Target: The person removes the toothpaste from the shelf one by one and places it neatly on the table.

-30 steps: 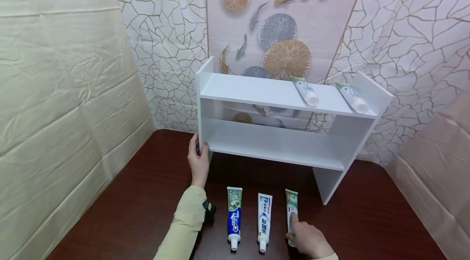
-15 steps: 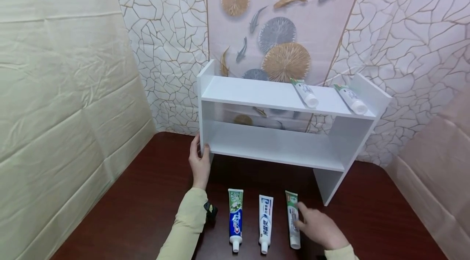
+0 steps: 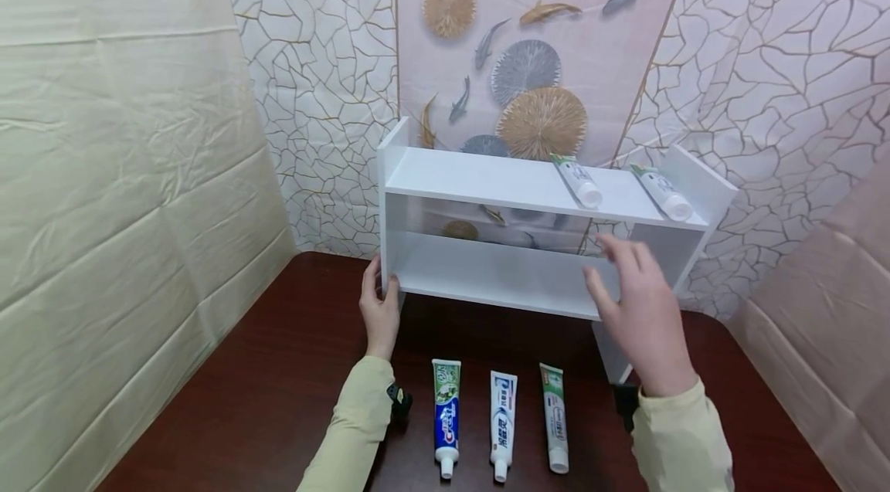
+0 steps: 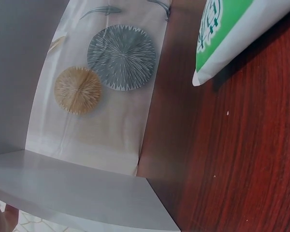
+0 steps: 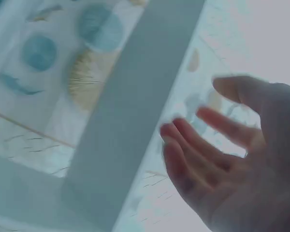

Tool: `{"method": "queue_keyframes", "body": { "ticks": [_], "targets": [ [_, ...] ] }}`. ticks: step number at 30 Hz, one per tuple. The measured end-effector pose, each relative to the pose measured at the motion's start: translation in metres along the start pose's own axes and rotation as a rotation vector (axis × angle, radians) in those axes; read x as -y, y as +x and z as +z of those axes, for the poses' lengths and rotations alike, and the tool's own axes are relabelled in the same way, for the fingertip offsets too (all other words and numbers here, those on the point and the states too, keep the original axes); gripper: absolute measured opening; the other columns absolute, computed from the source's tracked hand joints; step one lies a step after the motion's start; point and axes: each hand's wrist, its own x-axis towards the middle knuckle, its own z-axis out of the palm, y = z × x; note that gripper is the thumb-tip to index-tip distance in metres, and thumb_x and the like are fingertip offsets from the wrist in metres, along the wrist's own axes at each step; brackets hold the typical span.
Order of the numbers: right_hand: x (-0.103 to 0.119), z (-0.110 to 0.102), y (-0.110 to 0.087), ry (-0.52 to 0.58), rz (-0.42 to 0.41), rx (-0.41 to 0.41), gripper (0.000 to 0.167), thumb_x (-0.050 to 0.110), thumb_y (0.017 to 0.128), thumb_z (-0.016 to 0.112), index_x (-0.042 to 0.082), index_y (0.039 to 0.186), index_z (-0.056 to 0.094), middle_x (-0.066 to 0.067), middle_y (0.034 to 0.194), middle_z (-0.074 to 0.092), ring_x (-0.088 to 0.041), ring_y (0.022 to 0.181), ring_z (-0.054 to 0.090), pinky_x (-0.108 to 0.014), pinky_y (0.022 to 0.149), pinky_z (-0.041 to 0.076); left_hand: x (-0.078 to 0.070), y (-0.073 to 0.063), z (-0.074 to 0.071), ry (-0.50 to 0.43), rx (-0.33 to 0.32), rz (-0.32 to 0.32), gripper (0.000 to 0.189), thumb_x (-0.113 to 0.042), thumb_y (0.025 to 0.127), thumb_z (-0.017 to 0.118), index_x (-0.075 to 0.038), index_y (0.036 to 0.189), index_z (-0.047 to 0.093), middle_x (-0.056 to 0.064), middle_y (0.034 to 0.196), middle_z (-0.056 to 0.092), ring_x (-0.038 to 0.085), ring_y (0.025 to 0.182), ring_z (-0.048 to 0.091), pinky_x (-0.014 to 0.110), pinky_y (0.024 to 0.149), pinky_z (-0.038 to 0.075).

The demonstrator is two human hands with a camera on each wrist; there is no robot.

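My left hand (image 3: 380, 318) grips the lower left side panel of a white two-tier shelf (image 3: 473, 175), thumb in front and fingers on the outer side. Raised before the shelf's right half is my right hand (image 3: 643, 314), fingers spread and loosely bent, holding nothing; the right wrist view shows the same hand (image 5: 232, 169) beside a board. On the table in front lie a blue-green toothpaste tube (image 3: 446, 415), a white-blue toothpaste tube (image 3: 502, 422) and a green-silver toothpaste tube (image 3: 555, 422). Two white-green toothpaste tubes (image 3: 577, 181) lie on the upper board's right half.
The dark red-brown table (image 3: 264, 384) carries the shelf, which stands at an angle near its back. A patterned cloth wall (image 3: 313, 90) rises behind, with a beige cloth (image 3: 132, 167) on the left. The lower board (image 3: 487, 268) sits beneath the upper one.
My right hand has left the green-silver toothpaste tube on the table and risen up and forward to the shelf. The left hand keeps its grip on the side panel.
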Motion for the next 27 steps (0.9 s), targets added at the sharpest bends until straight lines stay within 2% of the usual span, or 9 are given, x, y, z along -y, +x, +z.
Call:
{"method": "queue_keyframes", "body": {
  "ticks": [3,6,8,11,14,19,22,27],
  "targets": [
    [0.003,0.000,0.027,-0.016,-0.019,-0.101,0.042,0.008,0.091,0.064,0.000,0.131,0.054,-0.026,0.112,0.055,-0.041,0.099,0.052,-0.055,0.078,0.042,-0.001,0.000,0.000,0.005,0.005,-0.005,0.043,-0.007,0.098,0.052,-0.004,0.141,0.048,0.021,0.133,0.054,0.036,0.116,0.053,0.041,0.089,0.044],
    [0.000,0.004,0.054,-0.046,-0.017,-0.123,0.042,0.014,0.092,0.063,0.000,0.131,0.054,-0.028,0.115,0.054,-0.044,0.103,0.051,-0.057,0.085,0.040,0.000,0.000,0.000,0.013,0.010,-0.007,0.043,-0.008,0.098,0.052,-0.005,0.141,0.048,0.020,0.133,0.054,0.037,0.116,0.052,0.040,0.089,0.044],
    [-0.003,0.007,0.069,-0.058,0.002,-0.083,0.046,0.019,0.092,0.064,0.000,0.132,0.052,-0.030,0.120,0.054,-0.046,0.109,0.049,-0.059,0.093,0.037,0.001,0.000,0.000,0.013,0.011,-0.007,0.043,-0.008,0.098,0.052,-0.005,0.141,0.048,0.020,0.133,0.054,0.038,0.116,0.052,0.042,0.089,0.045],
    [-0.008,0.015,0.083,-0.080,0.052,0.042,0.053,0.030,0.094,0.061,0.002,0.137,0.049,-0.031,0.129,0.052,-0.048,0.119,0.047,-0.061,0.100,0.031,0.002,0.000,0.000,0.003,0.006,0.002,0.042,-0.007,0.098,0.052,-0.005,0.141,0.048,0.022,0.133,0.053,0.039,0.117,0.052,0.045,0.089,0.044],
    [-0.012,0.023,0.082,-0.083,0.098,0.082,0.054,0.035,0.096,0.059,0.002,0.138,0.050,-0.030,0.133,0.053,-0.047,0.123,0.046,-0.061,0.101,0.030,0.002,0.000,0.000,-0.006,0.010,-0.001,0.042,-0.007,0.098,0.052,-0.005,0.141,0.048,0.022,0.134,0.053,0.040,0.117,0.051,0.046,0.090,0.044],
    [-0.013,0.030,0.072,-0.074,0.086,-0.070,0.039,0.028,0.092,0.064,0.002,0.122,0.060,-0.027,0.115,0.062,-0.044,0.107,0.054,-0.057,0.092,0.035,0.003,0.000,0.000,-0.003,0.015,-0.017,0.043,-0.008,0.098,0.052,-0.006,0.141,0.048,0.021,0.135,0.053,0.034,0.117,0.052,0.043,0.090,0.044],
    [-0.012,0.031,0.072,-0.075,0.052,-0.121,0.032,0.024,0.090,0.067,0.001,0.112,0.061,-0.026,0.104,0.061,-0.045,0.100,0.052,-0.057,0.090,0.035,0.004,0.001,0.000,-0.013,0.006,-0.013,0.043,-0.008,0.098,0.051,-0.006,0.141,0.047,0.020,0.135,0.053,0.034,0.117,0.052,0.045,0.091,0.044],
    [-0.011,0.031,0.071,-0.082,0.023,-0.169,0.024,0.017,0.089,0.066,0.000,0.105,0.060,-0.026,0.097,0.059,-0.046,0.094,0.049,-0.056,0.086,0.034,0.004,0.001,-0.001,-0.011,0.009,-0.021,0.043,-0.009,0.099,0.051,-0.006,0.142,0.047,0.019,0.136,0.053,0.033,0.117,0.051,0.046,0.092,0.043]
  ]
}}
